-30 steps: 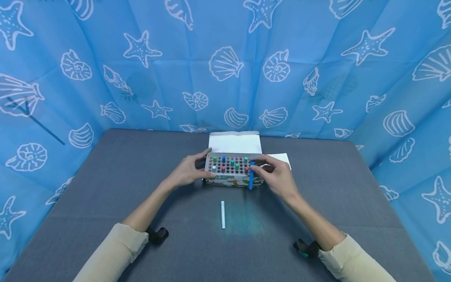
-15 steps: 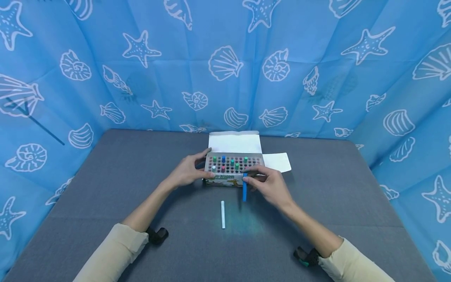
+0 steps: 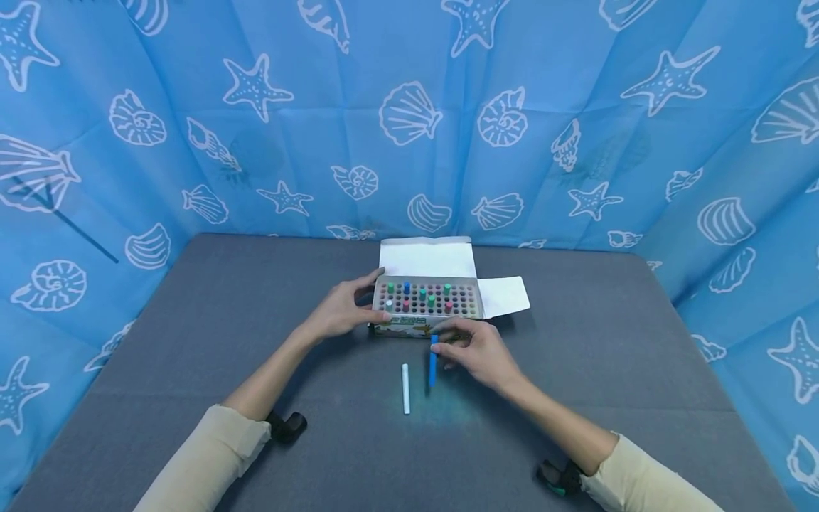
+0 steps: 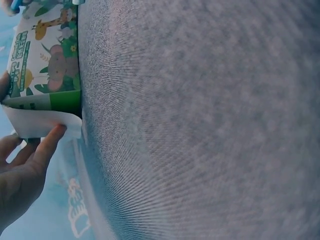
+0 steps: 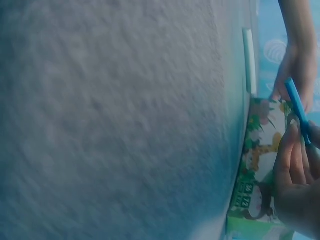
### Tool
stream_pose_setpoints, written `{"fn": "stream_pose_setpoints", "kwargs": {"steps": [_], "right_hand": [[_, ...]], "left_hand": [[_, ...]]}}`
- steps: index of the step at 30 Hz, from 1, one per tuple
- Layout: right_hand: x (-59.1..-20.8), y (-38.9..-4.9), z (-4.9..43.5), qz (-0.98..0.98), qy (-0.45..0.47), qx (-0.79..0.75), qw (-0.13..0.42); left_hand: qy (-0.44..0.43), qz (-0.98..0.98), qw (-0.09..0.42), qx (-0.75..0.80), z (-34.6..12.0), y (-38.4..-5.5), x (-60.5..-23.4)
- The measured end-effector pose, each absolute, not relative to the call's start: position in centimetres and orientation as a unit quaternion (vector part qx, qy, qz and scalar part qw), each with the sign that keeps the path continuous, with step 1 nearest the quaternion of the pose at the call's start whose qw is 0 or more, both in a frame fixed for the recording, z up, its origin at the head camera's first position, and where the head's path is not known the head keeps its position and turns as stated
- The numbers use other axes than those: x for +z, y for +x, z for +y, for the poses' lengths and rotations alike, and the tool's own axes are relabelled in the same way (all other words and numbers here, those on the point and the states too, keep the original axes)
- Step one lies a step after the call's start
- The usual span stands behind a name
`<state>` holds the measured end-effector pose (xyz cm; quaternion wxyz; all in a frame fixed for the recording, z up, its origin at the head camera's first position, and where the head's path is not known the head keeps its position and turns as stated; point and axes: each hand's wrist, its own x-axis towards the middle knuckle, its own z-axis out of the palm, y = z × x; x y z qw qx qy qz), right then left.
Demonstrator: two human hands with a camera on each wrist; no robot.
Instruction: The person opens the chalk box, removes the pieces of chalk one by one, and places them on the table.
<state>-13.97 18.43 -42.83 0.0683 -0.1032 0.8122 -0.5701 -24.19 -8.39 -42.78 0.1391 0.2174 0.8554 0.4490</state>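
Note:
My left hand [image 3: 340,310] grips the left end of a chalk box [image 3: 402,331] printed with cartoon animals. In the left wrist view its fingers [image 4: 50,141] touch a white end flap [image 4: 37,122]. Several coloured chalk sticks stick up from the box's holed grey top [image 3: 475,288]. Pinched between thumb and fingers of my right hand [image 3: 478,353] is a blue chalk stick [image 3: 432,370], held in front of the box. A white chalk stick [image 3: 406,390] lies on the table to its left, also visible in the right wrist view [image 5: 250,62].
Behind the box its white lid [image 3: 427,262] stands folded back, and a white side flap [image 3: 503,296] sticks out to the right. Grey cloth covers the table [image 3: 269,455]. A blue curtain [image 3: 358,85] with shells and starfish surrounds the back and sides.
My right hand has brought the blue chalk stick from the box's right end forward and left, close to the white chalk. My left hand has stayed on the box.

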Motion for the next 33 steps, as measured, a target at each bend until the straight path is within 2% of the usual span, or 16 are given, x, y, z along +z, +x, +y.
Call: {"fn": "stream_pose_setpoints", "kwargs": {"steps": [6, 17, 33], "right_hand": [[-43.5, -13.9, 17.8, 0.801, -0.100, -0.579, 0.115], [-44.6, -13.9, 16.9, 0.792, -0.090, -0.582, 0.162], [-45.3, -13.7, 16.5, 0.801, -0.061, -0.573, 0.165]], "left_hand": [[0.219, 0.854, 0.140, 0.452, -8.4, -24.2, -42.6], [0.215, 0.855, 0.140, 0.450, -8.4, -24.1, -42.7], [0.217, 0.860, 0.132, 0.443, -8.4, -24.0, -42.7]]}}
